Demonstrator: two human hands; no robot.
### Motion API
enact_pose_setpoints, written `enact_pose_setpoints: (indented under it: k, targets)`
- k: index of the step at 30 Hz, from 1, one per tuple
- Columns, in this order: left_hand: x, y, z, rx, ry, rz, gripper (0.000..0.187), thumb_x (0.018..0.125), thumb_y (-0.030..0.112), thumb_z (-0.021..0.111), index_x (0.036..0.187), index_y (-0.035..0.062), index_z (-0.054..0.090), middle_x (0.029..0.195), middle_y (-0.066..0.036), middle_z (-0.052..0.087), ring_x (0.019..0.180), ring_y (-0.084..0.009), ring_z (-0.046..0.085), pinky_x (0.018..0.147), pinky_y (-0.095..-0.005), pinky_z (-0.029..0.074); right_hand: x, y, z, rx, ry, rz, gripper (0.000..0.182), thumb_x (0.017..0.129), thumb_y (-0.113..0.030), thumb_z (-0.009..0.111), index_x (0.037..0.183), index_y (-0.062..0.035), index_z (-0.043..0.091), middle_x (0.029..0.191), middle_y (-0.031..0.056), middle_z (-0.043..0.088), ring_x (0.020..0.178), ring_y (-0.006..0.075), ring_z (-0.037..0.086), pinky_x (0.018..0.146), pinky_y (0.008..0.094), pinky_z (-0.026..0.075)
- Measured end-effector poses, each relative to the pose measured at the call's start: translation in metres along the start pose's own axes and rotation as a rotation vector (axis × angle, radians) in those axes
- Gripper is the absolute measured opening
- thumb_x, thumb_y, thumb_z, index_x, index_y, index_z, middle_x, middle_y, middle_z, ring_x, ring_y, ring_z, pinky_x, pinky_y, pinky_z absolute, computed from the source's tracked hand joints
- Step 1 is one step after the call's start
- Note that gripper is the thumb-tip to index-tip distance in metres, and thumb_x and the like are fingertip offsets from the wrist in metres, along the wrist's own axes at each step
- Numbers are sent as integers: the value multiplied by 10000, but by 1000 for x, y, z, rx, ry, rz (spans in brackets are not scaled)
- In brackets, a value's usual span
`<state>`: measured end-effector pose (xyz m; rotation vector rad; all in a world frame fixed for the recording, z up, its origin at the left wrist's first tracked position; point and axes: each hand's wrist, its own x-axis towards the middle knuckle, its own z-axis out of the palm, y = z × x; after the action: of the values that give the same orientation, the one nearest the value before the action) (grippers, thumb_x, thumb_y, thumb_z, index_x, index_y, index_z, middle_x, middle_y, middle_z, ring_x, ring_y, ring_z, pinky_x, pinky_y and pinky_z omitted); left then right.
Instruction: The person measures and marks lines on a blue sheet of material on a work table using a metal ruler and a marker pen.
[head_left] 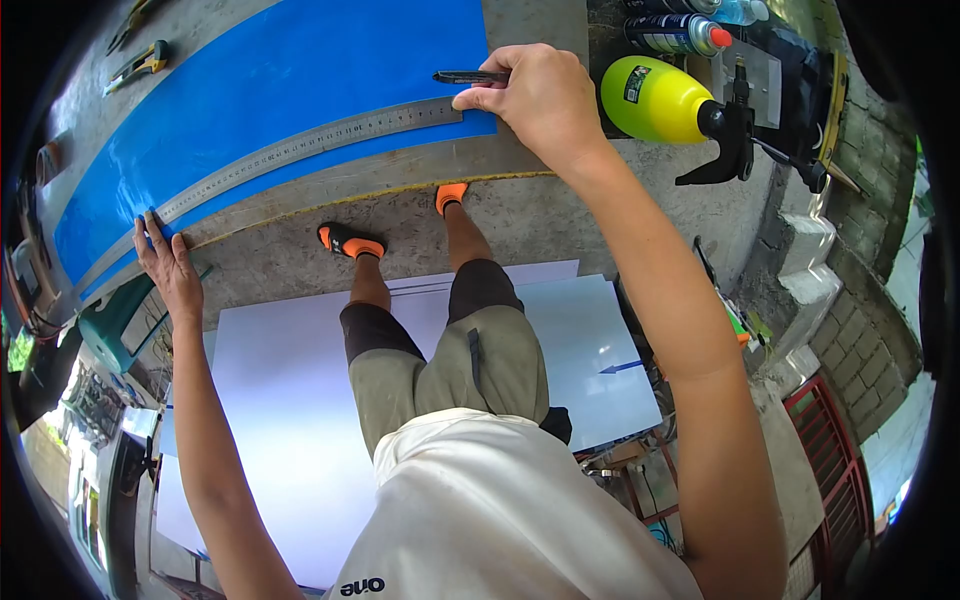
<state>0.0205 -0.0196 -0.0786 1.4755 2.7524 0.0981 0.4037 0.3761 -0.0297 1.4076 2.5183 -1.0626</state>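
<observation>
Marking step: left hand flat, pinning long steel ruler on blue plastic sheet; right hand closed around black pen; ruler best kept motionless.

I count two hands: the left hand and the right hand. On the desk I see one blue sheet, one steel ruler and one dark pen. Far right there is one yellow spray bottle and two cans, possibly more past the edge. Far left lie two hand tools. Two orange shoes stand on the floor, beside one white panel.
</observation>
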Motion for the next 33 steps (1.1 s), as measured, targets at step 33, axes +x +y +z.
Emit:
enact_pose_setpoints:
  k: [33]
  targets:
    - [0, -2, 2, 14, 7, -1, 664, 1159, 540, 296, 1723, 194, 246, 1761, -149, 210, 1634, -359, 166, 1320, -516, 140, -1, 1, 2, 3, 22, -15, 371, 750, -404, 928, 908, -81, 840, 745, 83, 772, 741, 257, 762, 763, 400, 597]
